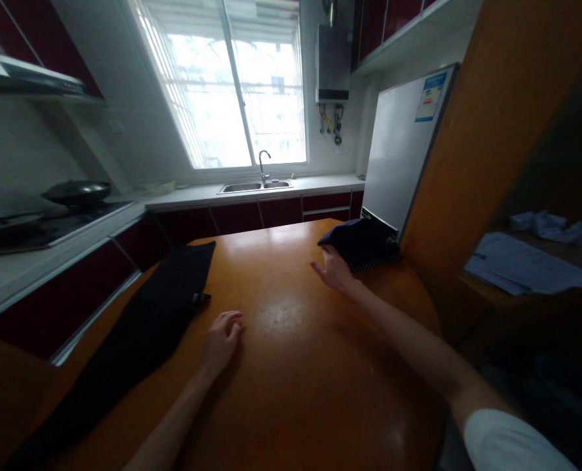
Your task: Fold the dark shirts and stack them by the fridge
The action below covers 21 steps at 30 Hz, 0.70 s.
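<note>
One glossy orange-brown wooden table (281, 373) lies under your left hand (221, 340), relaxed half-open, just right of one long black cloth piece (146, 314). Farther off, your right hand (336, 269), thumb spread from its fingers, touches the left edge of one folded dark navy cloth bundle (364, 241).

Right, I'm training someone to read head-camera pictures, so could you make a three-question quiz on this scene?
1. Which hand is at the bundled dark cloth on the right of the table?
2. True or false: the left hand is holding the long black cloth.
3. What is below the window? (a) range hood (b) sink (c) fridge

Key: 1. The right hand. 2. False; they are apart. 3. b.
</note>
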{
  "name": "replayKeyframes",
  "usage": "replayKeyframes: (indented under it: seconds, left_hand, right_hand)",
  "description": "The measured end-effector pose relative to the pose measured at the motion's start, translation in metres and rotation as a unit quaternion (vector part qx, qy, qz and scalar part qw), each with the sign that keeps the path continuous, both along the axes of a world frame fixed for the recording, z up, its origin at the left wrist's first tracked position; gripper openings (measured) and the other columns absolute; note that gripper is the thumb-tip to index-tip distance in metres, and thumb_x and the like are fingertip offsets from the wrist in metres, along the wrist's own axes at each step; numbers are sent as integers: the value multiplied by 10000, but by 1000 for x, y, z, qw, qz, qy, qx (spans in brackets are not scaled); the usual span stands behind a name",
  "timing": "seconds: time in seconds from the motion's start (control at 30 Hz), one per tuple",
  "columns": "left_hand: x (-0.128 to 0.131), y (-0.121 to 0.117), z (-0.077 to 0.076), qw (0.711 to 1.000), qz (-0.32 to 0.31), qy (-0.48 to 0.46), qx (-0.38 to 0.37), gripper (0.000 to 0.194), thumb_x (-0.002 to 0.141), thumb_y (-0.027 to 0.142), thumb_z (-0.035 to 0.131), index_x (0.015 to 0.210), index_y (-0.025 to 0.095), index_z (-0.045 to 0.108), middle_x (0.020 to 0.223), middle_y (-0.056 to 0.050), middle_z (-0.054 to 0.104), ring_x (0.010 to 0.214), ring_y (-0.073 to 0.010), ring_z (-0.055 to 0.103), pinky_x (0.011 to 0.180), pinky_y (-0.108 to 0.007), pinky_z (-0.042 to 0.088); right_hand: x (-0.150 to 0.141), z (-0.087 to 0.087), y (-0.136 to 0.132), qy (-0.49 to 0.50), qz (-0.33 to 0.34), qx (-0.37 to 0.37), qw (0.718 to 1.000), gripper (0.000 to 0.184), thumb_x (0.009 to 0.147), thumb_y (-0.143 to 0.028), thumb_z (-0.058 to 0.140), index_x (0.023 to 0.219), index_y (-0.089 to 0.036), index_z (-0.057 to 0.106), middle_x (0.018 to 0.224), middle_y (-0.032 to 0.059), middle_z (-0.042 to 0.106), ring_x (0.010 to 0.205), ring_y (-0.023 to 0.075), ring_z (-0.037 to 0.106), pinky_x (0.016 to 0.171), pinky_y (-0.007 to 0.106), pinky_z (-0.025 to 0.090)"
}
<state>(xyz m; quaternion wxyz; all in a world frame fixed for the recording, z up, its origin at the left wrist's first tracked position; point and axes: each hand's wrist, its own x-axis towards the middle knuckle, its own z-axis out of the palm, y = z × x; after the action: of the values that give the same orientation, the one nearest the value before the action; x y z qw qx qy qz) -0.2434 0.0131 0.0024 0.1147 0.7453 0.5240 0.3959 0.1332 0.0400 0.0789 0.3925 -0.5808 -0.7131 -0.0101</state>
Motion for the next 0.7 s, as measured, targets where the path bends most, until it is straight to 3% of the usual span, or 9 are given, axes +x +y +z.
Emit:
replayKeyframes:
  seconds: [0.17, 0.23, 0.3, 0.37, 0.4, 0.47, 0.57, 0.63, 0.7]
  left_hand:
    - [-6, -1, 1, 996, 55, -58, -49, 339, 836, 369, 464, 1030, 190, 676, 1113, -103, 721, 1067, -281, 678, 1003, -445, 514]
    - [-8, -2, 1, 990, 78, -100, -56, 346, 849, 367, 456, 1046, 173, 665, 1123, -117, 719, 1066, -278, 684, 984, -436, 528]
    - [-10, -4, 1, 985, 93, -133, -55, 345, 872, 360, 447, 1067, 163, 653, 1119, -124, 720, 1067, -272, 688, 971, -423, 536]
    - [-9, -8, 2, 985, 90, -141, -49, 339, 899, 353, 443, 1097, 164, 644, 1125, -120, 718, 1068, -263, 688, 974, -420, 535]
    - [-8, -11, 4, 988, 76, -130, -43, 336, 915, 354, 447, 1118, 169, 639, 1142, -116, 713, 1082, -260, 682, 988, -423, 527]
    - [-2, -19, 8, 996, 24, -82, -18, 343, 943, 366, 478, 1198, 187, 622, 1213, -110, 684, 1159, -260, 645, 1046, -440, 491]
    - [10, -32, 15, 997, -55, 33, 37, 480, 924, 396, 609, 1375, 244, 546, 1419, -110, 545, 1351, -284, 494, 1159, -485, 383]
    - [18, -38, 16, 991, -66, 95, 64, 589, 901, 348, 661, 1459, 280, 483, 1523, -111, 415, 1424, -305, 396, 1190, -513, 337]
    - [24, -39, 16, 987, -53, 131, 81, 605, 907, 244, 633, 1485, 290, 463, 1571, -114, 324, 1454, -318, 341, 1189, -532, 335]
  right_hand:
    - [-96, -17, -88, -106, 205, -139, 963, 463, 955, -502, 573, 1187, -114, 670, 1275, 180, 628, 1138, 285, 625, 992, 382, 488]
    - [-120, -22, -127, -167, 322, -178, 915, 408, 928, -491, 622, 1037, -109, 716, 1210, 176, 668, 1090, 291, 649, 946, 367, 508]
    - [-133, -23, -156, -186, 450, -174, 856, 371, 941, -473, 611, 1053, -134, 714, 1203, 143, 688, 1096, 265, 654, 943, 336, 505]
    - [-134, -21, -168, -150, 510, -145, 834, 317, 974, -420, 573, 1147, -182, 690, 1227, 97, 690, 1134, 222, 640, 975, 305, 481]
    - [-130, -21, -168, -121, 503, -129, 846, 291, 981, -369, 565, 1195, -205, 673, 1238, 82, 686, 1149, 207, 629, 992, 302, 468]
    - [-113, -25, -154, -65, 415, -96, 902, 333, 954, -232, 567, 1281, -232, 630, 1255, 82, 670, 1160, 205, 611, 1015, 332, 453]
    - [-72, -41, -116, -15, 173, -62, 983, 531, 906, -141, 563, 1424, -248, 520, 1345, 124, 603, 1252, 255, 541, 1062, 436, 424]
    - [-40, -55, -92, -38, 43, -75, 996, 679, 850, -181, 643, 1497, -227, 440, 1463, 158, 505, 1359, 323, 438, 1096, 509, 379]
    - [-14, -68, -76, -55, -27, -119, 991, 718, 846, -218, 653, 1520, -193, 407, 1500, 172, 476, 1357, 348, 438, 1079, 529, 378]
